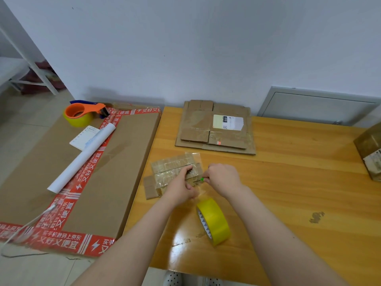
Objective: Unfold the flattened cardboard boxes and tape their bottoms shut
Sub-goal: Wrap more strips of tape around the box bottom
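A small cardboard box covered in clear tape lies on the wooden table, with a strip of tape running from it to the yellow tape roll that stands on edge in front. My left hand pinches the tape strip and rests against the box. My right hand grips a small green-tipped tool at the tape beside the box's right end. A stack of flattened cardboard boxes lies farther back by the wall.
A large flat carton with red printed tape stands left of the table; it carries an orange tape dispenser, a white paper roll and a notepad. Another taped box sits at the table's right edge.
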